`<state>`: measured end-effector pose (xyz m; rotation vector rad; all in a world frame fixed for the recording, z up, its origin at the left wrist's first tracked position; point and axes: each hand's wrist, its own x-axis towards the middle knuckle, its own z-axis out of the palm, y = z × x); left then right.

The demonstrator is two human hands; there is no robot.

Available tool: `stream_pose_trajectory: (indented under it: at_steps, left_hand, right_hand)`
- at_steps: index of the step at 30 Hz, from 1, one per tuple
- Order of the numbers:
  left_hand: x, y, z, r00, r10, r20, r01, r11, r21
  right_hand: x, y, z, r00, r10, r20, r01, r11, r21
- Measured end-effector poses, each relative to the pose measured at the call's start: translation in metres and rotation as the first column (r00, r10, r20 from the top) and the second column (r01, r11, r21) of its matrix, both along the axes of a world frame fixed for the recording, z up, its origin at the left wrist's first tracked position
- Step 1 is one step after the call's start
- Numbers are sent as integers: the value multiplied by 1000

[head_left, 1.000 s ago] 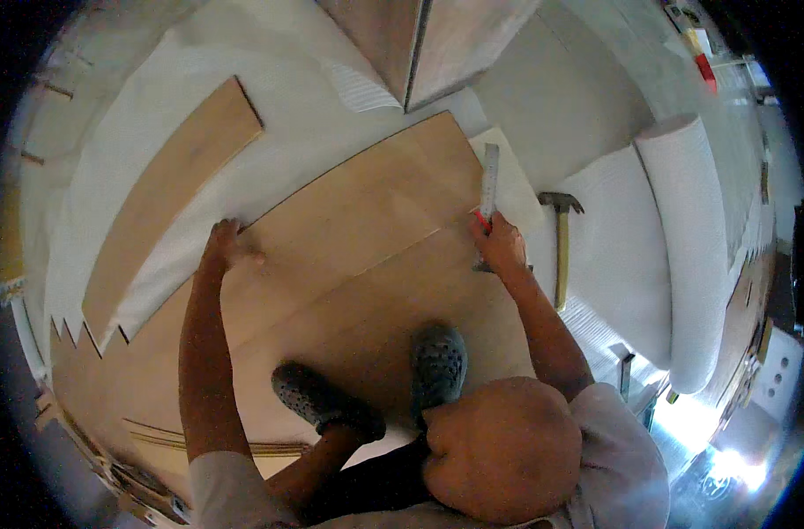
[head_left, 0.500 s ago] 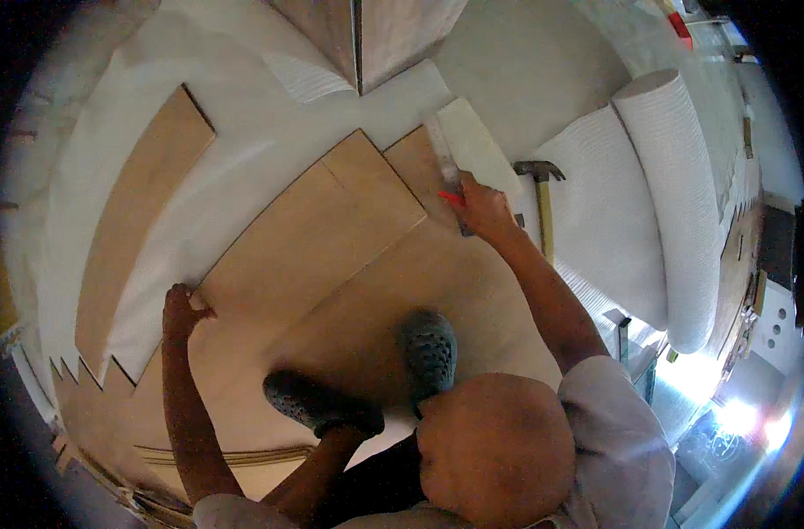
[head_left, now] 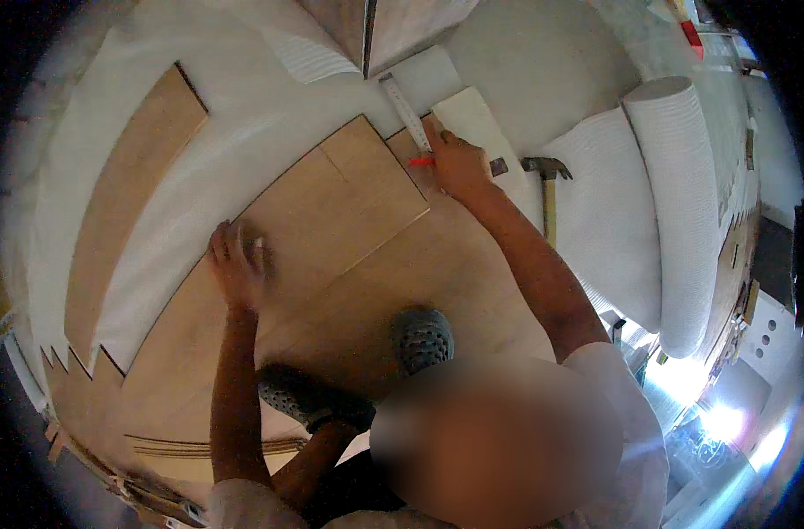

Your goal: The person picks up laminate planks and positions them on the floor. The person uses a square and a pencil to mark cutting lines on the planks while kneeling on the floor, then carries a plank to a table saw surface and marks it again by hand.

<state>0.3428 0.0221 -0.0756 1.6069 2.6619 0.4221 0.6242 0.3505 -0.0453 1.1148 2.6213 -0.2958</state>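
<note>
My right hand (head_left: 459, 165) is closed around a flat metal ruler (head_left: 404, 110) with markings along it, which points away over the floor. A slim red thing (head_left: 421, 161) sticks out from the same hand; its kind is unclear. The hand is over the far end of the laid wood-look floorboards (head_left: 375, 264). My left hand (head_left: 237, 264), slightly blurred, is at the left edge of a floorboard (head_left: 353, 181), its thumb apart from the fingers and nothing visible in it. A short dark line marks that board near its far end.
A claw hammer (head_left: 550, 189) lies to the right, beside a white underlay roll (head_left: 675, 212). A loose curved-looking board (head_left: 133, 203) rests on white underlay at left. A pale slab (head_left: 477, 123) lies beyond my right hand. My dark perforated clogs (head_left: 424, 339) stand on the boards.
My left hand has moved right and farther away along the board edge. My right hand has shifted left and away, carrying the ruler off the pale slab's side.
</note>
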Motion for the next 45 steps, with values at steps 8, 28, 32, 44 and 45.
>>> stream_pose_trajectory:
  at_steps: [8,28,32,44,45]
  left_hand:
    - [108,18,-4,975,-145,168,147,989,-2]
    - [112,15,-15,967,-236,101,236,972,8]
    - [112,13,-12,969,-223,105,227,974,-21]
    - [112,12,-10,974,-217,73,221,973,-63]
    - [112,13,-8,974,-209,88,215,975,-64]
  right_hand:
    - [-4,9,-1,999,-34,-39,33,999,-9]
    - [-2,14,-18,951,-266,-156,252,962,-101]
    - [-1,13,-24,948,-256,-191,242,966,-90]
    - [-4,14,-16,952,-240,-188,225,970,-96]
    - [-2,14,-16,954,-226,-198,211,973,-96]
